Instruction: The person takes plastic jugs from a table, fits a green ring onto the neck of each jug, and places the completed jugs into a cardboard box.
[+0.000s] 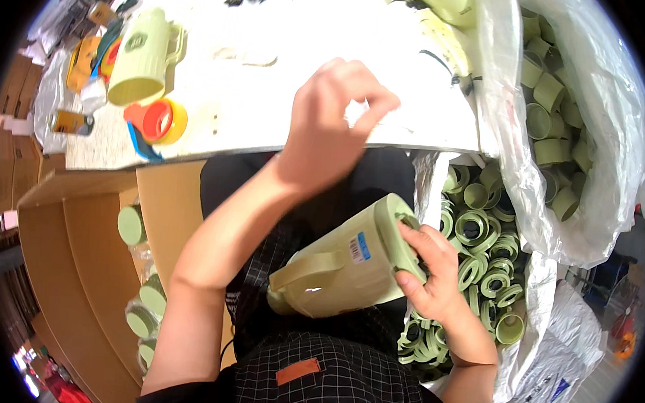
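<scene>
Across my lap lies a pale green thermos jug (333,275), tilted, its handle facing up and a blue-and-white sticker near its wide end. My right hand (435,277) grips that wide end, with the fingers in its recess and the thumb at the rim. Over the table's front edge, away from the jug, is my left hand (327,121). It is somewhat blurred, with fingers curled and thumb and forefinger pinched together. Whether anything small is between those fingertips I cannot make out.
On the white table (254,110) stand another green jug (144,53) and an orange-and-yellow tape dispenser (162,120). A cardboard box (78,262) at left holds several green-topped items. At right, plastic bags hold green rings (493,276) and green cups (549,118).
</scene>
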Action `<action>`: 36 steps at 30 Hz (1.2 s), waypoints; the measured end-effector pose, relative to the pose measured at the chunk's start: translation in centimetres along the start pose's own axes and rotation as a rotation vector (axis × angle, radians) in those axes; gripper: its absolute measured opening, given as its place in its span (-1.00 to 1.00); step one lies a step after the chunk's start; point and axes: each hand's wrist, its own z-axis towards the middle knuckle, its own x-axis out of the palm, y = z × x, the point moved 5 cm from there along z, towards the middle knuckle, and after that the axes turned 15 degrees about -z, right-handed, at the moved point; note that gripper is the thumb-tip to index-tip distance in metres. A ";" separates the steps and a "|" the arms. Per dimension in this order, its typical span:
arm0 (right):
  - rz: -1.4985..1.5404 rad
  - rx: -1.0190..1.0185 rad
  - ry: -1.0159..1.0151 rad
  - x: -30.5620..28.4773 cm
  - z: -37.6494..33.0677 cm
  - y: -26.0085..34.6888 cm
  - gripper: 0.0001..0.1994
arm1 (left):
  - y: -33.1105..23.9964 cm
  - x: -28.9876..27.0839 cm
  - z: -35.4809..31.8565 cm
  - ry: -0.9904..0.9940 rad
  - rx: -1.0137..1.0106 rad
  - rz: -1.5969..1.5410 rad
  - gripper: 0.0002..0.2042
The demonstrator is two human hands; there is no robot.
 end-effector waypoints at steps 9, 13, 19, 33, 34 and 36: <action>0.517 0.108 0.110 -0.2 0.7 -4.4 -0.38 | 16.7 4.9 -3.1 0.331 -0.776 0.116 -0.84; 1.056 0.275 -0.284 0.8 2.5 -8.8 -0.59 | 16.6 5.1 -2.9 0.267 -0.745 0.059 -0.81; 0.675 0.452 -0.419 2.7 9.1 -9.2 -0.83 | 11.3 7.3 -4.6 0.193 -0.810 -0.651 -0.75; 1.364 0.799 -0.944 2.9 1.4 -18.4 -0.95 | -0.1 2.8 -5.1 0.279 -0.821 -0.974 -0.85; 1.678 0.923 -0.957 4.2 1.0 -18.6 -0.95 | 0.9 3.4 -5.7 0.271 -0.850 -0.748 -0.84; 1.214 0.826 -0.942 6.3 -1.7 -17.2 -0.89 | 6.0 3.5 -8.9 0.205 -0.842 -0.169 -0.75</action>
